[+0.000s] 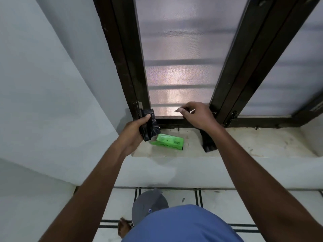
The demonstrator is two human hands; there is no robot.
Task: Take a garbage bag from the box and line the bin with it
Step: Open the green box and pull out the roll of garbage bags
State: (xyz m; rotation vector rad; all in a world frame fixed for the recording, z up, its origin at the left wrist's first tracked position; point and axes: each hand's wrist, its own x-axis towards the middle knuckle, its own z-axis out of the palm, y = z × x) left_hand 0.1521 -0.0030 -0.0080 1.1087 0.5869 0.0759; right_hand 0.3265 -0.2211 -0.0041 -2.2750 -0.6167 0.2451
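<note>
**Folded garbage bag held above the window sill**

The folded black garbage bag (149, 124) is gripped in the left hand (138, 127), thumb pressed on its upper face and fingers curled behind it, just above and to the left of the green box (170, 142). The box lies on its side on the pale stone window sill (253, 144), its flap end turned toward the left hand, a barcode visible on its upper face. The bag hangs clear of the box, its lower edge close over the box's left end.

The right hand (195, 116) is raised to the right of the box, fingers bent, with thumb and forefinger pinched on a small pale strip (192, 111); what the strip is cannot be told. Below the right wrist, a second dark folded item (208, 143) rests on the sill, well to the right of the box.

Behind the box stands a dark-framed window (225, 84) with a mesh screen. Below the sill, on the tiled floor (227, 206), a grey bin (148, 203) is partly hidden by the person's blue shirt (183, 224).
</note>
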